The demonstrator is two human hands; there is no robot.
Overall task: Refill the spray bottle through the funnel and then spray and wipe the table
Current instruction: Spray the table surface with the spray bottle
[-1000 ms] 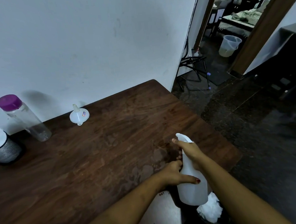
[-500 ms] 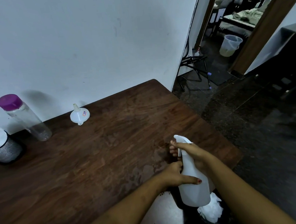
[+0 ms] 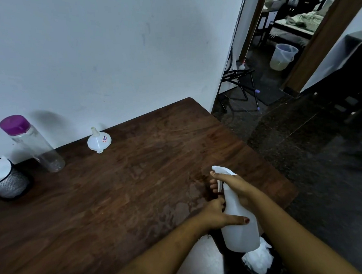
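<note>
I hold a white translucent spray bottle (image 3: 238, 222) over the near right edge of the dark wooden table (image 3: 125, 182). My right hand (image 3: 235, 185) grips its neck and spray head, fingers curled at the trigger. My left hand (image 3: 217, 216) grips the bottle's body, thumb lying across the front. The nozzle points left over the table. Wet patches (image 3: 180, 206) show on the wood just left of the bottle. A white funnel (image 3: 99, 140) lies upside down by the wall. A clear bottle with a purple cap (image 3: 31, 144) stands at the far left.
A mesh holder with white cloth or tissue (image 3: 3, 179) stands at the table's left edge. Crumpled white paper (image 3: 258, 257) lies in a dark bin below the bottle. Beyond the table's right side are dark floor, a black metal stand (image 3: 239, 84) and a bucket (image 3: 283, 56) past the doorway.
My right fingers have curled in at the trigger, and the bottle has shifted slightly lower and nearer. The left hand keeps its grip on the body.
</note>
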